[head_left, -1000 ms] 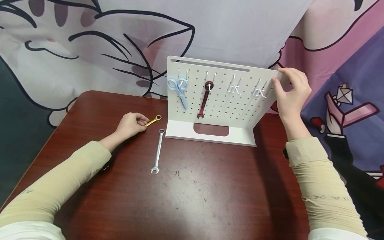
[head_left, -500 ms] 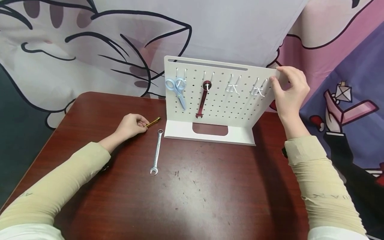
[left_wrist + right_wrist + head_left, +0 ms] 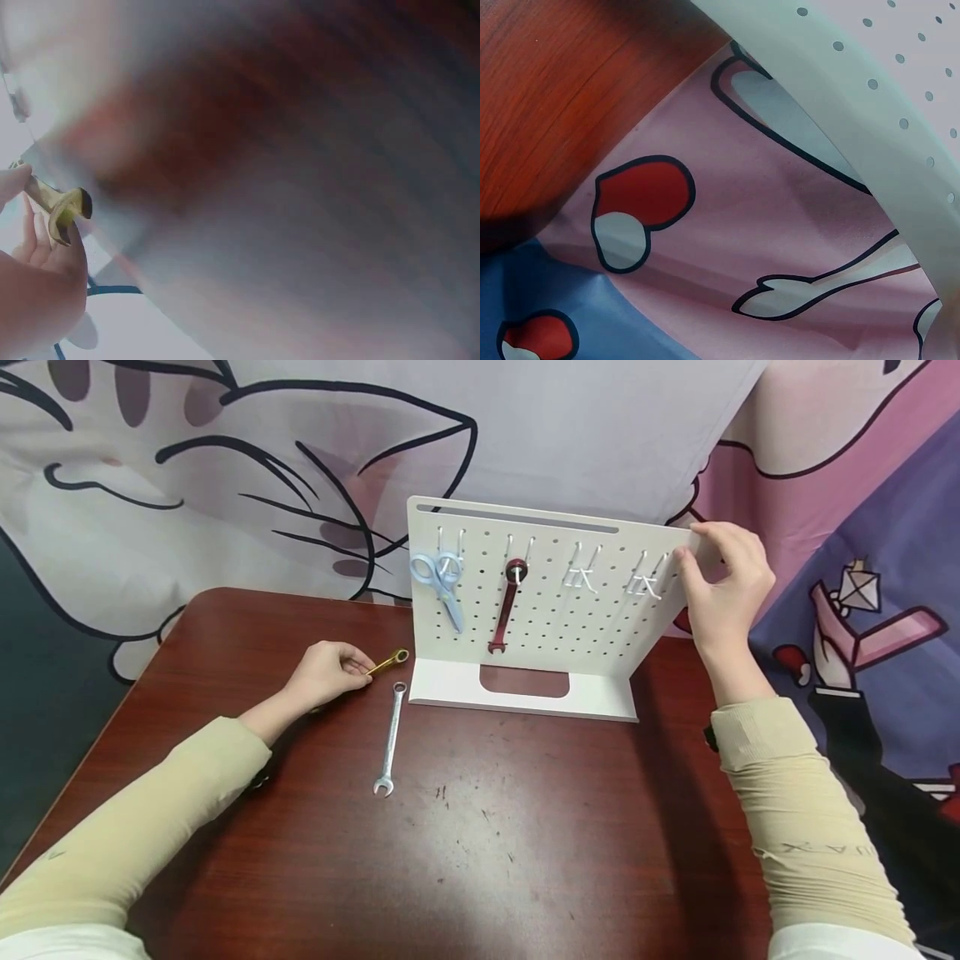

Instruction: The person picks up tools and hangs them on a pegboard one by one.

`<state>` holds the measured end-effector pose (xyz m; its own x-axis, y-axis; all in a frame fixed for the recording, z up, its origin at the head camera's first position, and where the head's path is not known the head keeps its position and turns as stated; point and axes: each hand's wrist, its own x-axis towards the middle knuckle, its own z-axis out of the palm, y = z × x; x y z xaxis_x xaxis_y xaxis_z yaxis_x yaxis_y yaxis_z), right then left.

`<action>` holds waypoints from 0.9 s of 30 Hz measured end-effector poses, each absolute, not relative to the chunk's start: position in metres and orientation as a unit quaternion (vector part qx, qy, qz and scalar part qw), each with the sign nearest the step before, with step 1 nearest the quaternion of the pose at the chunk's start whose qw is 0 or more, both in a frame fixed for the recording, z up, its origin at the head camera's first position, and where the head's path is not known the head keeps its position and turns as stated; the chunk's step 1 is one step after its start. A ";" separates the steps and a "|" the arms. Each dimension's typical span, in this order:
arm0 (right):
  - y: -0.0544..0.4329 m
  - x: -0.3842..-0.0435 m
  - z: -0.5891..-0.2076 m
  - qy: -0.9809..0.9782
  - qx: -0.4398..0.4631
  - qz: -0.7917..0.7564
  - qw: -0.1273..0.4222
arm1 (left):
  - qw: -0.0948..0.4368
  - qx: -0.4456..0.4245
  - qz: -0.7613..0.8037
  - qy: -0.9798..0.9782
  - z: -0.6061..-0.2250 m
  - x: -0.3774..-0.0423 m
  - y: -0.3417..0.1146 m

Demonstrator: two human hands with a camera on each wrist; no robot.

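My left hand (image 3: 327,675) pinches a small gold combination wrench (image 3: 389,661) at the table's left side, its ring end pointing toward the pegboard. In the left wrist view the open end of this wrench (image 3: 70,211) juts out beside the palm. A silver combination wrench (image 3: 391,739) lies on the table to the right of this hand. My right hand (image 3: 729,585) grips the upper right corner of the white pegboard (image 3: 555,635), thumb on the front face. Light-blue scissors (image 3: 442,583) hang on the left hook, and a dark red wrench (image 3: 506,610) hangs beside them.
Two white double hooks (image 3: 580,578) on the board's right half carry nothing. The board's foot rests on the brown table (image 3: 465,843). A cartoon-printed cloth (image 3: 570,435) stands close behind the table.
The gold wrench has rolled in my left fingers: its ring turned edge-on, then faced up again. My right hand keeps its grip on the board. The head view has shifted slightly.
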<state>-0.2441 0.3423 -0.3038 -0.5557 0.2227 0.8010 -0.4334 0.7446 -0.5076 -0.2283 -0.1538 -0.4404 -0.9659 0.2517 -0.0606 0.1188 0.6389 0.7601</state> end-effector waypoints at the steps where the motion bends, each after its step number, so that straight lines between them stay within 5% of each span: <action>1: 0.342 -0.244 -0.304 -0.808 0.065 0.352 0.467 | 0.077 0.103 0.417 0.900 -0.438 -0.227 -0.152; 27: 0.343 -0.244 -0.303 -0.808 0.067 0.351 0.468 | 0.029 0.136 0.523 0.841 -0.402 -0.212 -0.079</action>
<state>-0.2443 0.3428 -0.3025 -0.5535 0.2204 0.8032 -0.4370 0.7441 -0.5053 -0.2122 -0.0788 -0.4024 -0.9613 0.2593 0.0935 0.1986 0.4163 0.8873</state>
